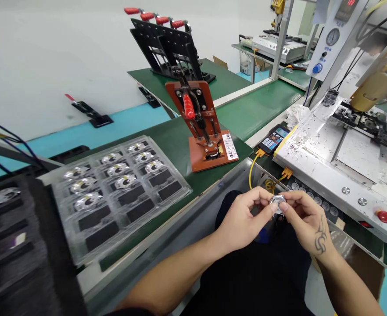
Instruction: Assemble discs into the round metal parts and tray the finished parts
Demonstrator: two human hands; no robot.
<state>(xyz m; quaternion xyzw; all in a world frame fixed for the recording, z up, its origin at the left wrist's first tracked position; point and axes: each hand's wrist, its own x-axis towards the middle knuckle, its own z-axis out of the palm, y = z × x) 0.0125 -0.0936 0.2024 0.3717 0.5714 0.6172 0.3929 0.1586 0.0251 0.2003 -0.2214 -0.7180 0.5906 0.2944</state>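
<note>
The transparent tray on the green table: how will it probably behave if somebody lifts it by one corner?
The transparent tray may flex, since its plastic looks thin. Its far side is probably heavier, because the metal parts lie there. If tilted, those parts might slide, as no clips are visible over them.

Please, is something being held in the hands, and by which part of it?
A small silver part, held at its opposite edges: left hand on one, right hand on the other.

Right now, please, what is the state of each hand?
Left hand: closed, holding the small silvery part by one side.
Right hand: closed, holding the same part by its other side.
</note>
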